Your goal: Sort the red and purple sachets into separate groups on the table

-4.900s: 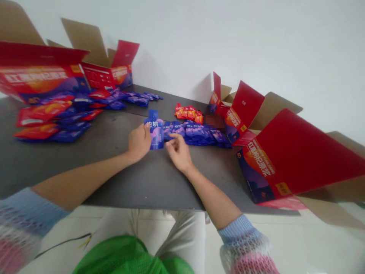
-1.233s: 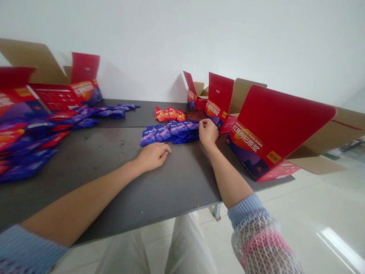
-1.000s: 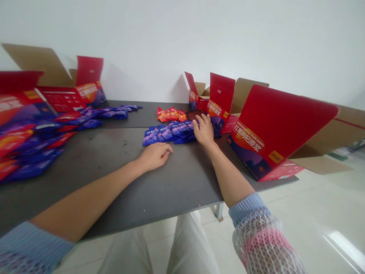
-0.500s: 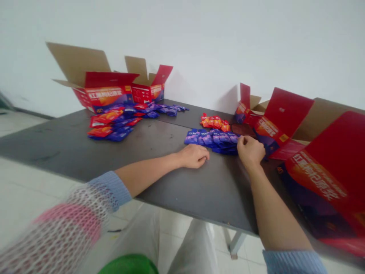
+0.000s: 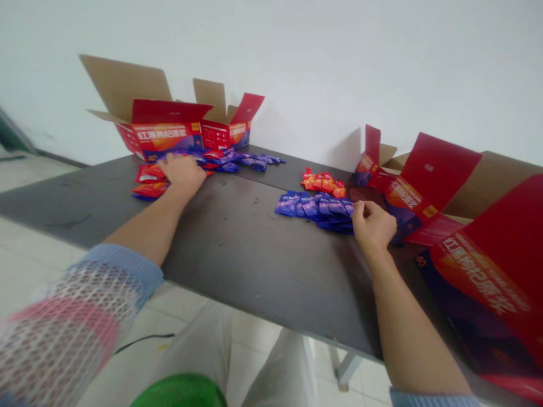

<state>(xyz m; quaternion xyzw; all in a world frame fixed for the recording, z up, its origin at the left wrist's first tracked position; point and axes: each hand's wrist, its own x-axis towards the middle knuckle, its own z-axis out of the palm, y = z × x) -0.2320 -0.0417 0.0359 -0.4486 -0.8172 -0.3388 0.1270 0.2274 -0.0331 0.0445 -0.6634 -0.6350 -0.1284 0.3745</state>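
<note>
My left hand [image 5: 183,174] is over the left pile of red and purple sachets [image 5: 151,187], its fingers reaching onto them and looking slightly apart. It covers part of that pile, and I see no sachet clearly gripped. My right hand [image 5: 375,227] is closed in a pinch at the right end of an overlapping row of purple sachets [image 5: 316,207], on the edge of the end sachet. Behind that row lies a shorter row of red-orange sachets [image 5: 324,182].
Two open red cartons, a larger [image 5: 165,138] and a smaller [image 5: 227,135], stand at the back left. More open cartons line the right side, the nearest [image 5: 479,271] beside my right forearm. A dark brown flat item [image 5: 362,194] lies behind my right hand on the dark table [image 5: 254,271].
My left hand has moved left and away from me, from in front of the purple row to the left pile. The right hand remains at the end of the row.
</note>
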